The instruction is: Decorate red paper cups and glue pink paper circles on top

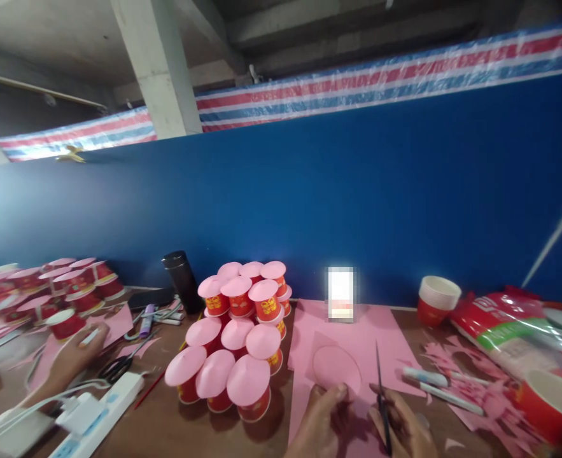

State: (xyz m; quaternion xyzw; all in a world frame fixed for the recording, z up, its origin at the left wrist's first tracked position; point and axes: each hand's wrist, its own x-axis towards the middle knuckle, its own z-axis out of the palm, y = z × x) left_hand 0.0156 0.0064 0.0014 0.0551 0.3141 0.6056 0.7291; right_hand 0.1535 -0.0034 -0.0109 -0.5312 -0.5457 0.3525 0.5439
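Observation:
My left hand (pixel 321 423) is closed on a pink paper piece (pixel 337 367) with a circle outlined on it, the thumb pressed on its lower edge. Beneath it lie larger pink sheets (pixel 304 337). In my right hand (pixel 405 423) is a pair of dark scissors (pixel 382 401), blades pointing up and away, just right of the paper piece. Whether the blades are parted is hard to tell. To the left of my hands stand several red paper cups (pixel 254 407), stacked in tiers and topped with pink paper discs (pixel 248 380).
At right are nested cups (pixel 438 299), markers (pixel 426 376), pink scraps (pixel 495 394), a plastic packet (pixel 500 324) and a red cup (pixel 555 404). Leftward are a black bottle (pixel 184 280), a power strip (pixel 102 420) and another person's hand (pixel 83 353) near a cup. A blue partition (pixel 309 203) rises behind.

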